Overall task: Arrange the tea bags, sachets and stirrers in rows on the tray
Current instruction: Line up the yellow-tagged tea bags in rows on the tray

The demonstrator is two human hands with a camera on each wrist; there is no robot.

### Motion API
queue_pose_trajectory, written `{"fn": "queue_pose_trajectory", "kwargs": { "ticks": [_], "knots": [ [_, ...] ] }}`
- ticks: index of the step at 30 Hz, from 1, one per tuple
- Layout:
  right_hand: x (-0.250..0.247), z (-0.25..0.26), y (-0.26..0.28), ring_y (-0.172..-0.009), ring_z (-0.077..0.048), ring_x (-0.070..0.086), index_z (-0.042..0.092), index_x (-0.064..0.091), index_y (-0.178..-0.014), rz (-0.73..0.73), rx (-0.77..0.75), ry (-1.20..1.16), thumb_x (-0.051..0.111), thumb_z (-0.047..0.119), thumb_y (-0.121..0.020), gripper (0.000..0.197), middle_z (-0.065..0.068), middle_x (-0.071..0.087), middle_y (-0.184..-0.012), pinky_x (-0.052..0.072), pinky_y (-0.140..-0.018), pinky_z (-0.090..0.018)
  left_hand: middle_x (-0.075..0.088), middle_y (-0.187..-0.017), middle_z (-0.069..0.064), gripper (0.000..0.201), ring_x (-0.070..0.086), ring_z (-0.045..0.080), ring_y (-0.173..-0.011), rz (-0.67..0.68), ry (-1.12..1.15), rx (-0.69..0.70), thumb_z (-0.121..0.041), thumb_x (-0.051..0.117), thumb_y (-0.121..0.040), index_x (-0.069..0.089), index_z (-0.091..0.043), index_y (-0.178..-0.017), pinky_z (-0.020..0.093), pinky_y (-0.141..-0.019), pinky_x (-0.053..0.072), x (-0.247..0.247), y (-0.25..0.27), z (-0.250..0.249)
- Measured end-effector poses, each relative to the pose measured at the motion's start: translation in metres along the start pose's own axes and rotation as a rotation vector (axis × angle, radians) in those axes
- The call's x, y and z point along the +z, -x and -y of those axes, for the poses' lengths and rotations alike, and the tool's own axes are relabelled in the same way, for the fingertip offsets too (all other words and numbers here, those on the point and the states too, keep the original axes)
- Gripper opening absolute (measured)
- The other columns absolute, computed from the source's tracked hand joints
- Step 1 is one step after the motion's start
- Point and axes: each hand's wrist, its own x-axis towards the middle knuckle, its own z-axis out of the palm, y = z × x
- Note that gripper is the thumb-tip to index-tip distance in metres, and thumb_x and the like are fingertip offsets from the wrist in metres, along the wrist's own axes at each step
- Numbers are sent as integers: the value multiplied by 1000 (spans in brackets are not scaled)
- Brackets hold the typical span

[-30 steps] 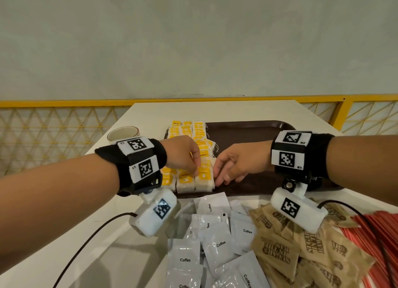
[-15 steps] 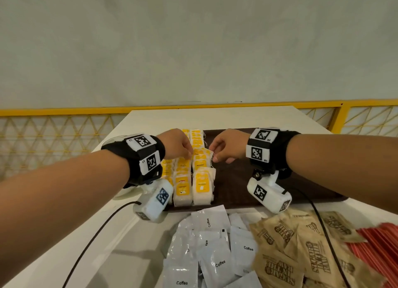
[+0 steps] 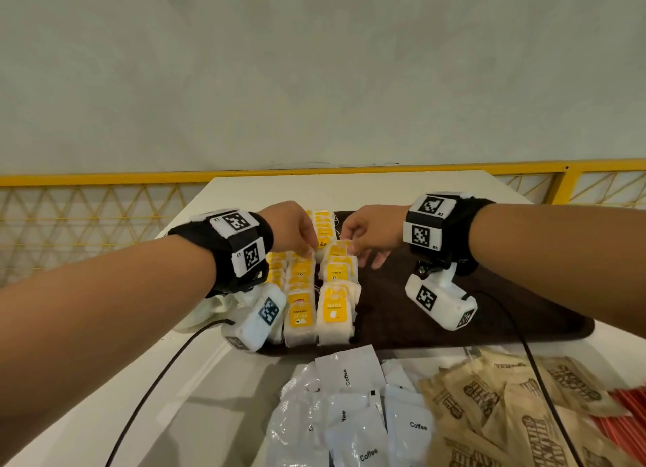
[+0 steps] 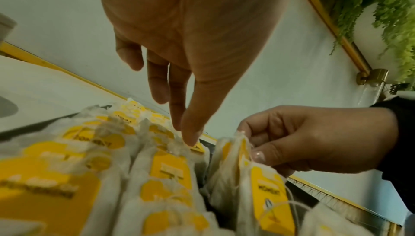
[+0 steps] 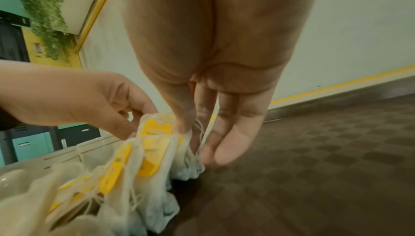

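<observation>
Head view: both hands work the rows of white paper tea bags with yellow tags [image 3: 334, 293] on the dark brown tray [image 3: 454, 309]. Left wrist view: left hand [image 4: 191, 48] pinches a tag. Right wrist view: right hand [image 5: 209, 62] pinches one too. They're light, floppy, probably tear easily; grab by the tag.

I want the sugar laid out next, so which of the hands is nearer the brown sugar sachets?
Right. The right hand is over the tray's far middle; the brown sugar sachets lie nearer, rightward. The left hand is farther left, on the tea bags.
</observation>
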Motion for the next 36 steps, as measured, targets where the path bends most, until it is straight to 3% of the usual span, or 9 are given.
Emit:
{"fn": "queue_pose_trajectory", "kwargs": {
  "ticks": [3,6,10,14,18,23,26,30,36],
  "knots": [
    [5,-1,-3,-72,-18,66,9,58,-93,-48,-10,-38,62,4,-90,7,-15,65,-96,60,-65,-31,67,-88,-5,14,57,8,-80,15,-10,13,-15,71,-82,75,-16,-95,23,-77,44,4,-4,-4],
    [10,0,-7,-70,-16,65,6,61,-102,-121,-23,-75,68,2,-85,19,-9,63,-93,60,-65,-30,71,-98,-1,15,61,13,-89,-23,94,-24,-18,63,-88,75,-13,-96,27,-84,48,4,-10,-9],
    [10,3,-9,-66,-12,64,4,61,-101,-175,5,-118,72,-2,-80,24,-5,62,-83,58,-55,-23,73,-95,1,19,57,11,-79,-22,175,-96,-24,64,-86,76,-11,-94,19,-60,42,-3,-14,-6],
    [12,1,-10,-86,-27,69,12,59,-90,-161,38,-125,71,-5,-78,24,-14,66,-92,60,-75,-39,70,-93,-5,16,58,9,-88,24,94,-51,-19,72,-82,76,-17,-98,23,-82,45,-4,-13,1],
    [15,4,-9,-79,-32,64,19,59,-90,-140,32,-114,69,-2,-75,28,-25,68,-106,52,-86,-51,68,-91,-4,15,57,7,-82,18,82,-38,-17,70,-84,75,-17,-98,24,-78,41,-1,-18,0],
    [16,3,-9,-61,-23,63,20,58,-89,-151,33,-126,69,-1,-78,25,-21,69,-98,57,-74,-39,66,-82,-5,14,55,8,-72,57,81,-67,-14,67,-85,75,-16,-96,20,-67,46,-3,-27,-5],
    [16,4,-10,-73,-32,66,22,58,-89,-119,35,-89,69,2,-78,25,-24,69,-99,56,-79,-43,64,-76,-10,12,57,10,-75,133,79,-102,-14,70,-83,74,-22,-90,25,-78,50,-5,-30,-4],
    [13,4,-7,-78,-30,65,19,59,-90,-110,40,-73,72,1,-80,24,-23,67,-106,56,-83,-46,63,-79,-8,17,56,11,-81,91,35,-62,-10,68,-84,74,-16,-99,20,-73,45,-2,-32,-6],
    [9,0,-6,-74,-24,66,13,57,-99,-128,67,-160,71,-3,-80,29,-16,62,-106,60,-66,-35,63,-95,-1,21,52,10,-87,59,-157,-47,-9,68,-84,71,-12,-105,23,-81,41,-8,-38,-12]
  ]
}}
